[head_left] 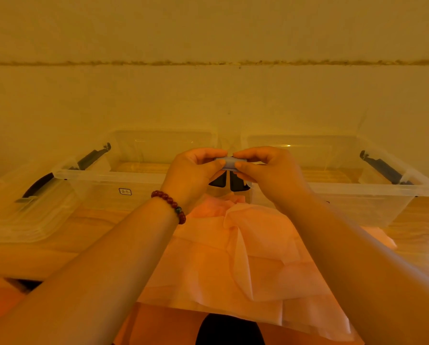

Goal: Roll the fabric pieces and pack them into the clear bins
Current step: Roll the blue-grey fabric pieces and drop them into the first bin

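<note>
Grey roll [230, 162] pinched between left hand [191, 173] and right hand [268, 173] (both gripping); pink fabric [208, 265] below.

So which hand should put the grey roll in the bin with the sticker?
Probably left. The left hand pinches the grey roll beside the sticker bin; the right hand sits nearer the other bin.
</note>
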Action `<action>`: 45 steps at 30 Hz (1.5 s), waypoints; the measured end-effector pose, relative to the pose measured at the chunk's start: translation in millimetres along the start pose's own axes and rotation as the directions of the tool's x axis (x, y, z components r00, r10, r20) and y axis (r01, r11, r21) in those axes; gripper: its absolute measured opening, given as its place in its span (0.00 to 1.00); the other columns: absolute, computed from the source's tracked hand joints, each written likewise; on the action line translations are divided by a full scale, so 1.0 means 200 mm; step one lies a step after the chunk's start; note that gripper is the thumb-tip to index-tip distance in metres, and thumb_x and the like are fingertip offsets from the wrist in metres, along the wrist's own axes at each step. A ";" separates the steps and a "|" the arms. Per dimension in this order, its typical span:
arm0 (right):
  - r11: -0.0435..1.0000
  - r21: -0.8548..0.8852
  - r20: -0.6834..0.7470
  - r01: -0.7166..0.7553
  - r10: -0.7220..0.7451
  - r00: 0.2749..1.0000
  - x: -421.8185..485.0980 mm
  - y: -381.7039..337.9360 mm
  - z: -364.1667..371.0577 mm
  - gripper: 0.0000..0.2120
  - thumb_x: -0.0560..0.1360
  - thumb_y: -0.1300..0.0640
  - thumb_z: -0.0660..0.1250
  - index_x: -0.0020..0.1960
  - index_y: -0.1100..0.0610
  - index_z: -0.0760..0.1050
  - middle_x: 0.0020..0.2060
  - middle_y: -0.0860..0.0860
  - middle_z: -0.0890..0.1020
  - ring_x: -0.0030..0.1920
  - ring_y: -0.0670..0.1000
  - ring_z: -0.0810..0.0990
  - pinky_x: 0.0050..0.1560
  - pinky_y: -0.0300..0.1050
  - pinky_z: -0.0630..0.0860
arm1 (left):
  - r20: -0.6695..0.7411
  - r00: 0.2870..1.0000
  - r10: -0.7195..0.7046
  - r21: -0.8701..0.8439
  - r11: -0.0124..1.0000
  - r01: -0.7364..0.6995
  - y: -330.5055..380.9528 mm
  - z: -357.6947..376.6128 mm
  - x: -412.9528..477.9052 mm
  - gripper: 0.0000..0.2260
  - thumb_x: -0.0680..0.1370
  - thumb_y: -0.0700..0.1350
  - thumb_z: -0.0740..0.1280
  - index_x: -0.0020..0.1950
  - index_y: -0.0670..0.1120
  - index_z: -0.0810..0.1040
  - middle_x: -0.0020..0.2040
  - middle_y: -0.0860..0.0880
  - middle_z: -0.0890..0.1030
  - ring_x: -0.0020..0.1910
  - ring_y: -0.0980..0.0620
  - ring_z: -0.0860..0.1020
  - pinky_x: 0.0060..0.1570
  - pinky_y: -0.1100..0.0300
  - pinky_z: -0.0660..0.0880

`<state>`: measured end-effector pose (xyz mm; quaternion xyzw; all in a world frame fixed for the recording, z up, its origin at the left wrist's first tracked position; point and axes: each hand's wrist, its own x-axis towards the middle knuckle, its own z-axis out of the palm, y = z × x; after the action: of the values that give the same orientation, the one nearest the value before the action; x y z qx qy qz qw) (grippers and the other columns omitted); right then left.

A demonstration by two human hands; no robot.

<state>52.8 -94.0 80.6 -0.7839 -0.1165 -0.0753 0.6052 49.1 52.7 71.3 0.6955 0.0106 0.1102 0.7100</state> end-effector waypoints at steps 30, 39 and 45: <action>0.992 -0.018 0.195 -0.122 0.123 0.973 0.67 -0.06 0.53 0.10 0.74 0.65 0.71 0.52 0.52 0.79 0.47 0.49 0.80 0.51 0.58 0.82 0.56 0.59 0.78 | 0.036 0.981 0.191 0.889 0.443 -0.119 -0.05 -0.70 0.50 0.14 0.82 0.50 0.59 0.63 0.47 0.78 0.61 0.48 0.78 0.60 0.50 0.75 0.55 0.65 0.65; 0.961 -0.113 0.294 -0.252 0.274 0.916 0.82 -0.12 0.62 0.11 0.75 0.63 0.70 0.55 0.52 0.80 0.45 0.43 0.78 0.48 0.52 0.81 0.54 0.52 0.79 | 0.014 1.000 0.015 0.902 0.431 -0.019 0.01 -0.75 0.54 0.20 0.78 0.52 0.56 0.59 0.41 0.80 0.57 0.42 0.81 0.55 0.43 0.78 0.55 0.52 0.73; 0.930 -0.161 0.329 -0.331 0.367 0.870 0.89 -0.08 0.67 0.09 0.75 0.63 0.70 0.51 0.50 0.79 0.46 0.53 0.82 0.45 0.56 0.80 0.44 0.48 0.76 | -0.034 0.996 -0.079 0.919 0.389 0.062 0.05 -0.82 0.56 0.17 0.81 0.50 0.58 0.62 0.41 0.78 0.60 0.42 0.79 0.58 0.42 0.76 0.56 0.52 0.72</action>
<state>215.8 55.2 108.1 -0.8217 -0.0759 0.1717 0.5382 129.9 233.1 91.5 0.9712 0.0937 0.0504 0.2132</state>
